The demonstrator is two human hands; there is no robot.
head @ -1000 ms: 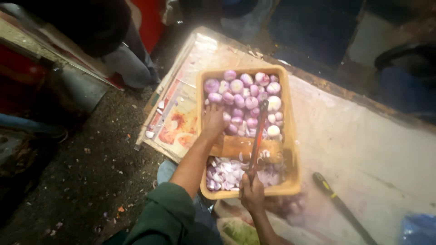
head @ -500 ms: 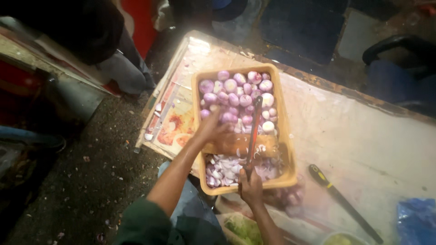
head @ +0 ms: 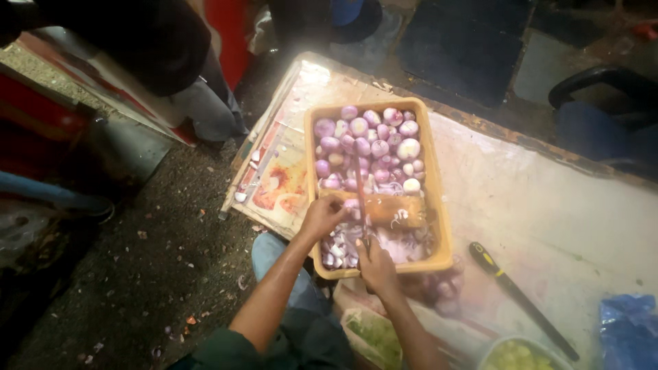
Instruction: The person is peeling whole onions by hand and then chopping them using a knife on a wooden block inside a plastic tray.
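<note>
— Where is the onion being cut?

— On the small wooden board (head: pixel 392 209) that lies across the middle of the yellow crate (head: pixel 439 205). The left hand (head: pixel 322 216) is curled over the onion (head: pixel 351 203) at the board's left end, fingers together on it.

— And the right hand?

— The right hand (head: pixel 375 266) is clamped round the handle of a long knife (head: pixel 360 195) whose blade runs up past the onion.

— What else is in the crate?

— Peeled purple onions (head: pixel 367 147) fill the far half; cut pieces (head: pixel 343 250) lie in the near half.

— Around it?

— The crate sits on a pale tabletop (head: pixel 548 205), with printed sheets (head: pixel 277 178) under its left side. A second knife (head: pixel 517 294) with a black and yellow handle lies to the right, well apart.
</note>
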